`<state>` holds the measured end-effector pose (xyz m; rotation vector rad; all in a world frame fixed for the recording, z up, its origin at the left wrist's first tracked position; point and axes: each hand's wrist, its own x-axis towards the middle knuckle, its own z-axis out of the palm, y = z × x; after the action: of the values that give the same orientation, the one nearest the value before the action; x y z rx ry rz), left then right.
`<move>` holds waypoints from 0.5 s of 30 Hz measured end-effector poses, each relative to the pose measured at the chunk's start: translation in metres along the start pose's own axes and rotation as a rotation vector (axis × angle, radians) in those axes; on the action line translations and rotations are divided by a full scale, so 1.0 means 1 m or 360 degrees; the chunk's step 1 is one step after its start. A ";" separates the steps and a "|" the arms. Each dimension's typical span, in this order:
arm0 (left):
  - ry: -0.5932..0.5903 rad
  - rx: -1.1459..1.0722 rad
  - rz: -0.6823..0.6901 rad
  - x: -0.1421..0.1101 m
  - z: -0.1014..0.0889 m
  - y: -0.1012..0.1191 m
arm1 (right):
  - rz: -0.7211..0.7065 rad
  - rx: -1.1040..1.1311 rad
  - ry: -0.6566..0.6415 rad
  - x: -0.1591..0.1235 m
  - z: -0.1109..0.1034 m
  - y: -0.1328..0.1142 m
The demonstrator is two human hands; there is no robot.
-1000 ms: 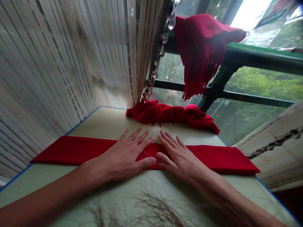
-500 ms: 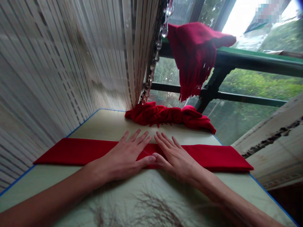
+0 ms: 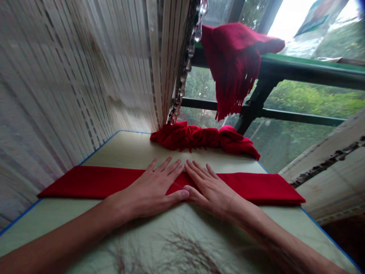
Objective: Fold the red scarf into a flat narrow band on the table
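Note:
A red scarf (image 3: pixel 94 182), folded into a long flat strip, lies across the table from its left edge to its right edge. My left hand (image 3: pixel 154 186) rests palm down on the middle of the strip, fingers spread and holding nothing. Beside it my right hand (image 3: pixel 208 186) also lies flat on the cloth, fingers stretched out past the strip's far edge. The two thumbs meet near the strip's front edge, and the index fingertips almost touch. Part of the strip's middle is hidden under both hands.
Crumpled red scarves (image 3: pixel 199 137) lie along the table's far edge. Another fringed red scarf (image 3: pixel 236 57) hangs over the green window rail (image 3: pixel 302 70). A striped curtain (image 3: pixel 85 76) with a bead string borders the left. The table (image 3: pixel 137 148) has blue edging. Blurred hair crosses the bottom.
Both hands stay flat on the folded scarf, with only a very slight shift of the fingers. The view has tilted a little; the scarves have not moved.

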<state>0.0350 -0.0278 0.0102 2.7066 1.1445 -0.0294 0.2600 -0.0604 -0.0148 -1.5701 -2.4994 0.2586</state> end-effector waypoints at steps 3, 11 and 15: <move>-0.0050 0.0003 -0.0017 0.000 0.001 0.000 | -0.0018 0.0020 -0.0045 -0.003 0.000 0.001; -0.0070 0.0043 -0.0032 0.000 0.005 -0.005 | 0.0037 0.0006 0.0008 -0.004 -0.002 0.007; -0.0071 0.0046 -0.0026 0.002 0.005 -0.005 | 0.0014 0.0021 -0.0073 -0.004 -0.002 0.007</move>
<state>0.0329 -0.0242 0.0039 2.7075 1.1622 -0.1094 0.2681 -0.0613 -0.0147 -1.5879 -2.5201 0.3149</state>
